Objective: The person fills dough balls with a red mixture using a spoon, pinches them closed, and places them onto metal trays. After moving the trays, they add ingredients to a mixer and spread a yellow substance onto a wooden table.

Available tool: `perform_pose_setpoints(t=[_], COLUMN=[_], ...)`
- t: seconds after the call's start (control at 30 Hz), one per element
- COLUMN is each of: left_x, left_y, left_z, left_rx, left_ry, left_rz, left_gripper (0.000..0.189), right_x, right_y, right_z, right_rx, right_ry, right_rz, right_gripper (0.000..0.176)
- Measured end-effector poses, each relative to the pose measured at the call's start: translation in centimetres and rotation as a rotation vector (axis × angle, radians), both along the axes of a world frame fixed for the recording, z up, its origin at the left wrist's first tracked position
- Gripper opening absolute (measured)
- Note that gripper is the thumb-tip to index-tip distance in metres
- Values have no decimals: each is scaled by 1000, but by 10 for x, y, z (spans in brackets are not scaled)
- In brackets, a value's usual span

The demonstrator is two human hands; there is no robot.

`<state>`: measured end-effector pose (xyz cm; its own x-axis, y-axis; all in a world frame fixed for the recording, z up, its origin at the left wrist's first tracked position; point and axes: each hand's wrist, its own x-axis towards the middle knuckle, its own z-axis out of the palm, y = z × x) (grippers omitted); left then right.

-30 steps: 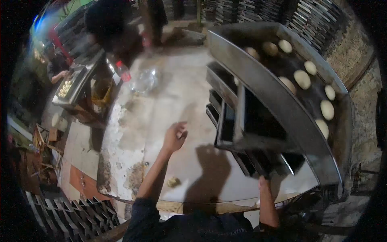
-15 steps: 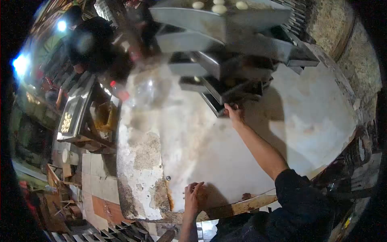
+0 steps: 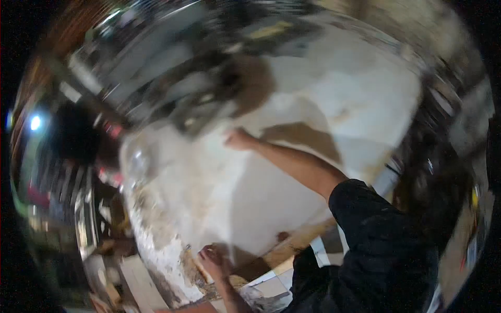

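Observation:
My right hand (image 3: 239,140) is over the pale worktop (image 3: 271,193), just in front of the stacked metal trays (image 3: 151,49). A small gap shows between it and the trays; its fingers are smeared by motion. Near the worktop's front edge, at the lower left, my left hand (image 3: 213,262) has loosely bent fingers with nothing visible in them. The trays are strongly blurred, so what they hold cannot be made out.
A clear, roundish plastic item (image 3: 138,163) lies at the worktop's left edge, near a blurred red object (image 3: 110,177). A dark figure, apparently a person (image 3: 78,133), is farther left. Pale floor tiles (image 3: 276,284) show below the front edge.
The view has turned, shifting the trays and worktop leftward, with more blur. My right hand was at a lower tray's corner and is now apart from it. My left hand remains near the front edge.

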<state>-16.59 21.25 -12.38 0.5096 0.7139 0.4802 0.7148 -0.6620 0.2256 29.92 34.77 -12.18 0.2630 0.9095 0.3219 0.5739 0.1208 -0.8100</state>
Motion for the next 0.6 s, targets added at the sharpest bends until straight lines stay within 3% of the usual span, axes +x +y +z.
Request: perform_pose_setpoints(t=[0.03, 0.07, 0.13, 0.17, 0.2, 0.23, 0.27, 0.3, 0.33, 0.37, 0.4, 0.43, 0.47, 0.5, 0.57, 0.6], left_x=[-6, -2, 14, 40, 71, 101, 129, 164, 189, 231, 263, 292, 335, 362, 384, 386], left_y=[2, 3, -7, -22, -45, -74, -113, -137, -163, -206, -250, -315, -341, -396, -503, -544], left_z=[-3, -6, 16, 32, 55, 78, 97, 90, 77, 78, 70, 81, 37, 11, 33, 35], left_rx=[-26, -34, -765, -214, 356, 242, 117, 122, 163, 179, -30, -267, -158, -466, -8, -129], left_ry=[129, 260, -194, -53, 10, -78, -149, -393, -464, -602, -563, -514, -231, -241, 11, 170], left_rz=[29, 46, 157, 149, 128, 33, -45, -233, -397, -644, -712, -954, -1056, -1275, -1670, -1733], left_gripper=[37, 44, 56, 57, 58, 59, 60, 50, 39, 33, 31, 31, 30, 31, 37, 39], right_x=[-7, -4, -8, -3, -8, -16, -35, -58, -84, -117, -151, -173, -194, -205, -217, -213], right_y=[-75, -153, -324, -412, -501, -597, -684, -767, -831, -888, -929, -960, -994, -1021, -1070, -1096], right_z=[22, 33, 51, 35, 22, 12, 32, -6, -46, -28, -25, -31, -41, -44, -37, -32], right_rx=[128, 52, -63, -30, -156, -364, -728, -920, -1008, -851, -542, -455, -376, -451, -366, -283], right_ry=[-23, -132, -72, -131, -128, 57, 204, 145, 78, 211, 313, 266, 219, 240, 229, 199], right_rz=[-31, -27, -161, -242, -467, -643, -834, -1069, -1317, -1359, -1548, -1669, -1778, -1789, -1842, -1864], right_gripper=[40, 36, 26, 29, 34, 37, 42, 41, 40, 36, 33, 30, 27, 25, 24, 24])
